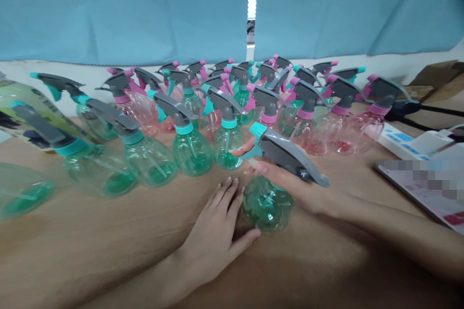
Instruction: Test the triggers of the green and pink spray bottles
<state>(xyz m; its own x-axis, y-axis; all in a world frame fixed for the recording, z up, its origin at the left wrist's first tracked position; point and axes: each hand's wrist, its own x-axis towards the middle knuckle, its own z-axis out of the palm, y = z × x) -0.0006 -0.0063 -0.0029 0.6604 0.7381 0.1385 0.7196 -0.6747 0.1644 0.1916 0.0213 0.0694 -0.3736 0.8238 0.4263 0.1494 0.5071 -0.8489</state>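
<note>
A green plastic spray bottle (267,205) with a grey trigger head and teal nozzle stands on the brown table (90,251) in front of me. My right hand (286,178) is wrapped around its neck under the trigger head, fingers closed on it. My left hand (217,231) lies flat on the table just left of the bottle, fingers stretched out, thumb touching the bottle's base.
Several green and pink spray bottles (224,120) stand crowded across the back of the table. A printed sheet (427,188) and a white power strip (413,142) lie at the right. A cardboard box (438,77) sits far right. Blue curtain behind.
</note>
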